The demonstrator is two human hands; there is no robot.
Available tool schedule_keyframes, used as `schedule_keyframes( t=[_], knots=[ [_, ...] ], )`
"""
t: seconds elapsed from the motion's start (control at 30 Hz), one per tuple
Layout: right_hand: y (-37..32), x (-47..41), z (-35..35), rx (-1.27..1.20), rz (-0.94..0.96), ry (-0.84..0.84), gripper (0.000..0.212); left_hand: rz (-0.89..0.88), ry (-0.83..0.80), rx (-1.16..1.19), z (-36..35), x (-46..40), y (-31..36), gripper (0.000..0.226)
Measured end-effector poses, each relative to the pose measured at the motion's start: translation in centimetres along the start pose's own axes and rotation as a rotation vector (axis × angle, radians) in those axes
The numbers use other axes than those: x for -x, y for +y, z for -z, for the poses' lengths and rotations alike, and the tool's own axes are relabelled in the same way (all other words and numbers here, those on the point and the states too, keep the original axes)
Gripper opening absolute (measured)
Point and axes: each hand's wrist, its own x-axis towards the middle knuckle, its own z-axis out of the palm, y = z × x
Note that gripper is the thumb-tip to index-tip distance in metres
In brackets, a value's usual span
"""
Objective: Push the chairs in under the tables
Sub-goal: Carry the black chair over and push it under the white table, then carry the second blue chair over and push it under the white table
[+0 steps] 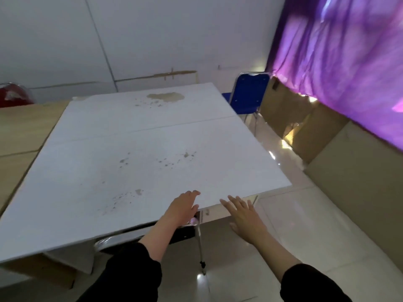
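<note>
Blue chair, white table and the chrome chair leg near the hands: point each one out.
blue chair (248, 92), head view, on its backrest.
white table (135, 162), head view, on the bare top.
chrome chair leg (200, 247), head view, midway down the leg.

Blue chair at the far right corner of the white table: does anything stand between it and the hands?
Yes. The white table spans the whole gap; both the left hand and right hand are open at its near edge, while the blue chair stands beyond the far right corner, beside cardboard boxes.
</note>
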Motion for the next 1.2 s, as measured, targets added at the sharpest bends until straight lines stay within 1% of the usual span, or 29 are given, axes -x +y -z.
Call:
schedule_keyframes(
  t=[0.1,0.23,0.4,0.53,0.77,0.87,0.97,1.07,1.13,1.2],
  knots=[
    [6.2,2.2,1.7,-0.051,-0.103,0.040,0.074,-0.139,-0.001,-0.042,-1.8,-4.0,6.1,0.044],
    [13.4,6.0,2.9,-0.095,-0.249,0.090,0.074,-0.267,-0.013,-0.041,-4.6,-8.7,12.8,0.043],
    [20.7,10.0,2.4,-0.142,-0.418,0.102,0.072,-0.365,-0.099,-0.053,-8.2,-13.4,20.0,0.043],
    [25.4,11.1,1.8,-0.193,-0.522,0.092,0.073,-0.440,-0.139,-0.070,-10.6,-17.6,24.4,0.043],
    [36.4,7.4,2.1,-0.243,-0.567,0.097,0.071,-0.473,-0.188,-0.031,-13.8,-29.0,30.3,0.045],
    [41.9,4.9,3.3,-0.256,-0.585,0.082,0.071,-0.440,-0.200,-0.001,-14.4,-35.4,32.4,0.044],
    [46.6,2.7,4.8,-0.226,-0.556,0.055,0.070,-0.426,-0.222,0.008,-14.6,-40.5,33.8,0.044],
    [52.2,-1.1,5.9,-0.245,-0.623,0.087,0.067,-0.414,-0.219,0.004,-14.6,-46.8,35.1,0.044],
    [54.1,-2.7,6.3,-0.306,-0.668,0.093,0.067,-0.398,-0.208,0.015,-14.3,-49.3,35.6,0.044],
    [55.8,-4.6,5.7,-0.346,-0.653,0.074,0.068,-0.389,-0.229,0.015,-14.3,-51.8,35.9,0.044]
  ],
)
